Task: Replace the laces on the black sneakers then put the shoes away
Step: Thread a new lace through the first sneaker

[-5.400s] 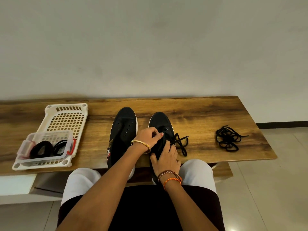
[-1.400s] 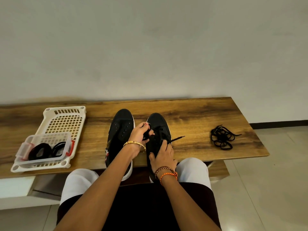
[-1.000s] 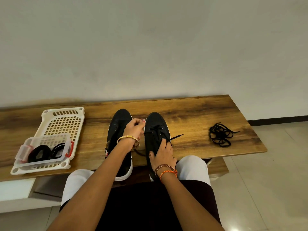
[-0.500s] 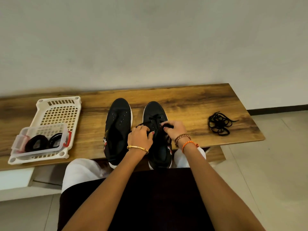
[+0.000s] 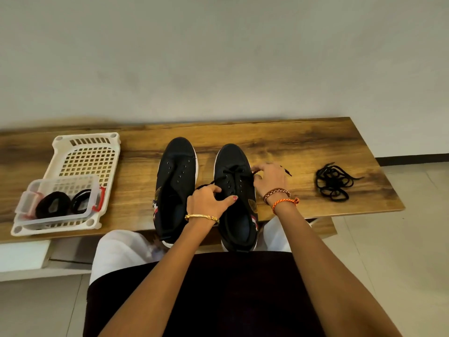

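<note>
Shifted right hand (image 5: 268,177) out to pinch lace (image 5: 233,170) end; left hand (image 5: 209,200) pinching other; pull evenly, keep crossings flat.

Wooden bench (image 5: 303,147) (plain wall (image 5: 218,57) behind)

no readable text, shoe patches (too blurred)

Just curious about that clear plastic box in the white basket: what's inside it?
Inside the clear box are two black coiled bundles, a thick one and a thinner one, probably laces. The frosted walls hide their lower parts. The box sits in the white basket.
</note>
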